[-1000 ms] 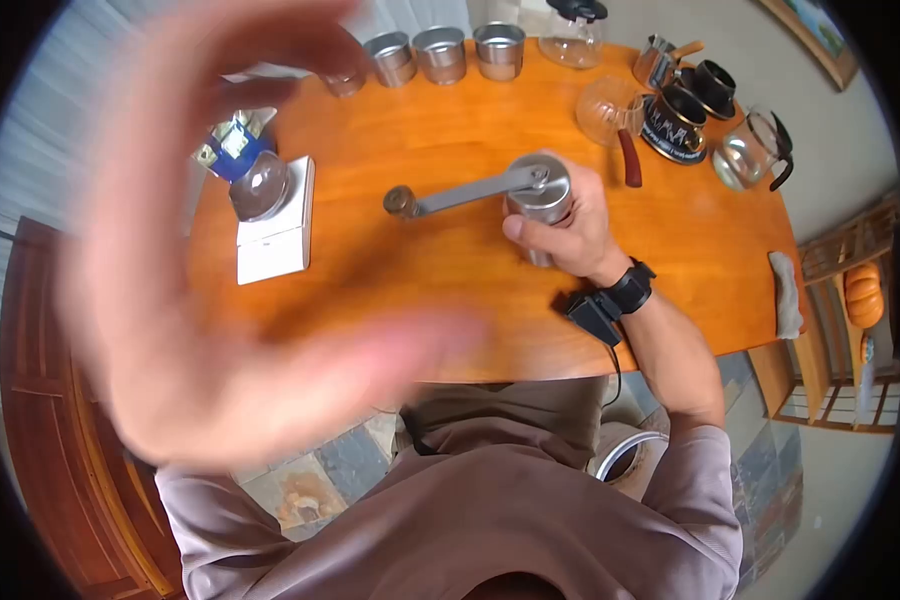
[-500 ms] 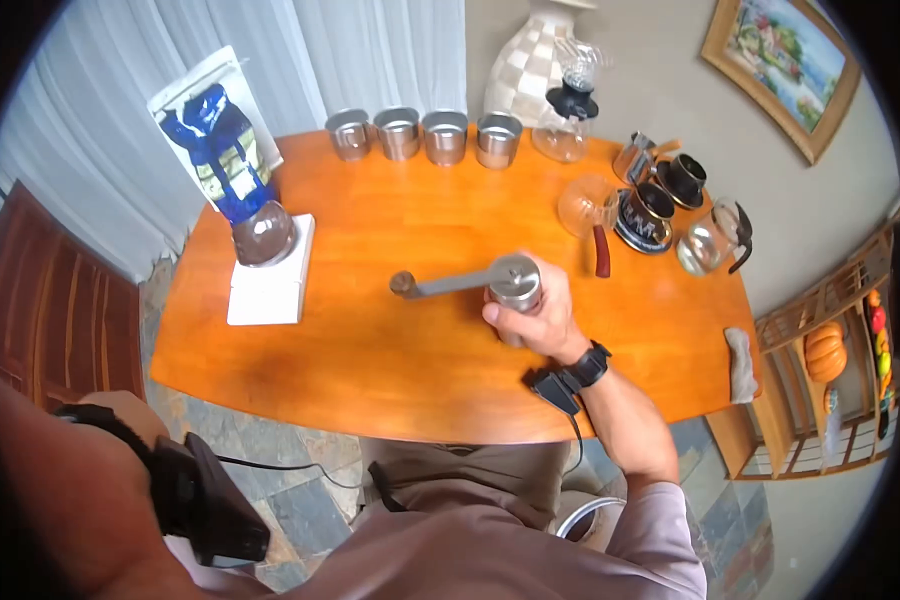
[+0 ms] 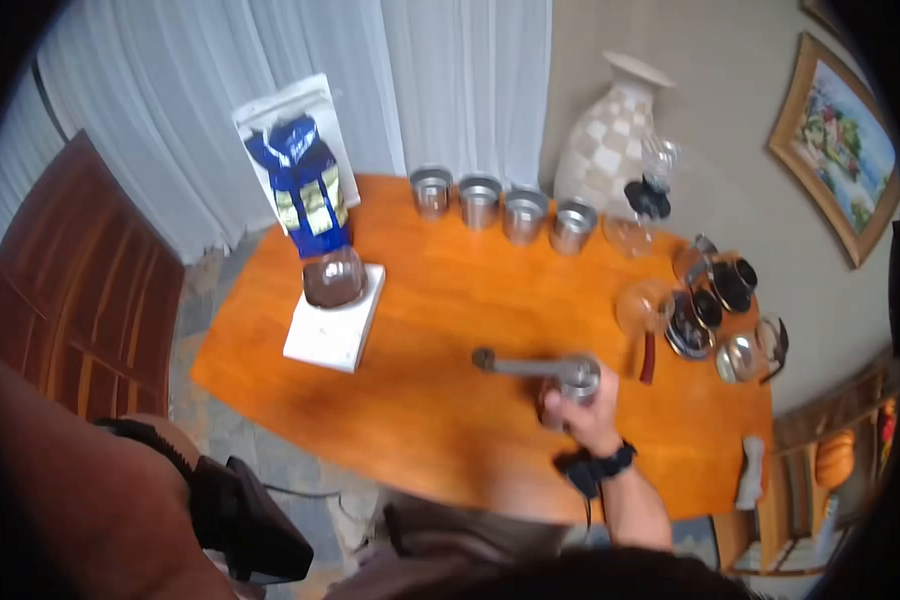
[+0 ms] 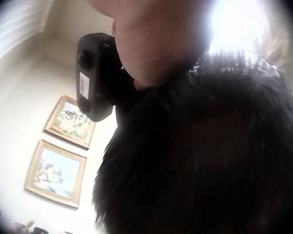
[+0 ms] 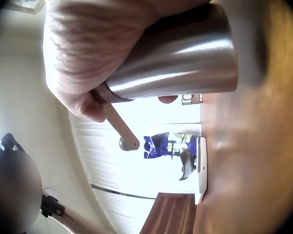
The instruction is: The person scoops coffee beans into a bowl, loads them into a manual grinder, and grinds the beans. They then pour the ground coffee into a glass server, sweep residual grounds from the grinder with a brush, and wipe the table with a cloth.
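Observation:
My right hand [image 3: 592,408] grips a metal hand coffee grinder [image 3: 578,378] above the table's near right part. The grinder stands upright, its crank arm [image 3: 530,367] pointing left to a dark knob. In the right wrist view, fingers wrap round the upper part of the steel grinder body [image 5: 185,58], whose base is close to the tabletop. My left arm is raised; the head view shows only its forearm and wrist camera [image 3: 245,520]. In the left wrist view, the left hand [image 4: 151,44] is up at the dark hair, beside a black device [image 4: 95,73]; its fingers are hidden.
On the wooden table [image 3: 440,420], a glass vessel with dark contents [image 3: 335,280] rests on a white scale [image 3: 325,335] before a blue-and-white bag [image 3: 305,190]. Several metal cups [image 3: 480,203] line the back edge. Glass pots, a kettle [image 3: 740,358] and a grey cloth [image 3: 750,470] are at right.
My left hand, blurred across the head view a second ago, has gone up out of that view. The head view has tilted up and turned. The right hand still holds the grinder.

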Demonstrator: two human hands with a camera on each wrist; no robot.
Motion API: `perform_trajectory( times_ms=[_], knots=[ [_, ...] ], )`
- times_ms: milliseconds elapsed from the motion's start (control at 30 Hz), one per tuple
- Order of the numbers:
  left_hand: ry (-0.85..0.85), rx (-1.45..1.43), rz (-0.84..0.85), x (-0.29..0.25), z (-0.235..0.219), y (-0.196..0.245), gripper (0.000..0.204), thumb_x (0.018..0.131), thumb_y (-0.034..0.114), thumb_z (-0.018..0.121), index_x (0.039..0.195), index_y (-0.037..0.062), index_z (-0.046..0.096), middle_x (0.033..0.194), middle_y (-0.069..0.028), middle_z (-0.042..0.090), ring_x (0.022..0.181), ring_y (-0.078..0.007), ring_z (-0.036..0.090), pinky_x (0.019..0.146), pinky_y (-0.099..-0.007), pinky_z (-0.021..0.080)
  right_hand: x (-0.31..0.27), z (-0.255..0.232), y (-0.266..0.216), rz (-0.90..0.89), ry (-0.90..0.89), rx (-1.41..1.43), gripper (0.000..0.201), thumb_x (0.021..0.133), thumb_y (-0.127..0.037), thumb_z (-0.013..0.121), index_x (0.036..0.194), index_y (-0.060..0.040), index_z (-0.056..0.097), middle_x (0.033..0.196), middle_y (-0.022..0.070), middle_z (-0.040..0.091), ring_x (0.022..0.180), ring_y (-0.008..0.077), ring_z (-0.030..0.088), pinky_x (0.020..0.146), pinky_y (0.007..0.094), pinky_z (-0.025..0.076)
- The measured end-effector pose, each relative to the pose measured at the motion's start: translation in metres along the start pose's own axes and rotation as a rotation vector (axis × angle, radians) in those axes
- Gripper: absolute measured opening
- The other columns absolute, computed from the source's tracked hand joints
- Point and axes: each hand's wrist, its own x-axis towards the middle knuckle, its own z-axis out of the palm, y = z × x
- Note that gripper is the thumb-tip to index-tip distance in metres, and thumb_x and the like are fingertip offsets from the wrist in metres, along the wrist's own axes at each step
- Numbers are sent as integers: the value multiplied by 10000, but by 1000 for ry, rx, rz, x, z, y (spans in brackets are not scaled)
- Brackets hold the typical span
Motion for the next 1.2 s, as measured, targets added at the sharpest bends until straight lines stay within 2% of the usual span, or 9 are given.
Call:
perform_trajectory(
  times_ms=[33, 233, 267, 433, 867, 967, 1067, 1133, 1200],
  knots=[
    [42, 38, 37, -1, 10, -4, 849, 743, 356, 881, 1369, -100, 534, 1374, -238, 582, 1324, -370, 549, 1084, -476, 444, 4, -11, 21, -167, -29, -178, 256, 836, -128, 809, 973, -19, 622, 718, 28, 622, 561, 94, 576, 491, 240, 452],
    [130, -75, 52, -11, 65, -12, 830, 752, 346, 879, 1367, -96, 538, 1374, -236, 583, 1321, -372, 550, 1084, -479, 443, -4, -4, -7, 76, 40, -81, 280, 818, -191, 840, 966, -44, 652, 804, 16, 651, 623, 99, 589, 553, 251, 479],
    [153, -25, 69, -7, 63, -20, 827, 753, 344, 878, 1366, -95, 538, 1374, -236, 583, 1321, -372, 550, 1084, -479, 443, 9, -8, 2, -231, -12, -262, 262, 835, -133, 818, 992, -29, 636, 790, 16, 639, 605, 85, 579, 515, 226, 448],
    [116, -4, 94, -15, 69, -28, 812, 760, 335, 876, 1365, -92, 541, 1374, -235, 583, 1318, -373, 551, 1083, -481, 443, 1, 1, -3, 42, -33, 59, 281, 839, -93, 806, 1022, -15, 608, 776, 14, 621, 570, 69, 563, 491, 221, 426],
    [100, -133, 37, -23, 82, 30, 773, 778, 312, 871, 1360, -83, 549, 1374, -233, 584, 1313, -376, 553, 1082, -486, 441, 7, -1, 6, -133, 35, -41, 247, 831, -102, 798, 972, -39, 605, 781, -14, 596, 629, 65, 531, 552, 246, 424],
    [-430, -45, -214, -38, 118, 32, 490, 894, 246, 772, 1257, -43, 616, 1221, -218, 633, 1134, -389, 614, 957, -438, 495, 6, 0, 4, -134, 37, -57, 272, 820, -123, 818, 982, -38, 616, 800, -15, 603, 673, 66, 530, 594, 252, 436],
    [-527, -292, -399, -48, 143, 20, 445, 987, 337, 664, 1127, -85, 652, 804, -235, 644, 744, -393, 645, 708, -465, 518, 6, -2, 7, -163, 25, -128, 277, 811, -146, 833, 976, -39, 637, 812, -11, 618, 689, 77, 540, 616, 259, 452],
    [-980, -484, -694, -41, 143, 19, 365, 1011, 301, 646, 1070, -59, 650, 675, -138, 582, 634, -260, 578, 636, -394, 475, 5, -2, 5, -195, 22, -184, 277, 807, -158, 840, 969, -40, 649, 817, -8, 626, 696, 84, 548, 630, 262, 462],
    [-944, -476, -615, -44, 148, 21, 349, 1017, 298, 637, 1017, -52, 639, 652, -122, 558, 608, -235, 540, 614, -387, 453, 4, -1, 1, -166, 34, -224, 274, 801, -180, 848, 950, -40, 665, 826, 7, 649, 722, 93, 571, 660, 268, 482]
  ],
)
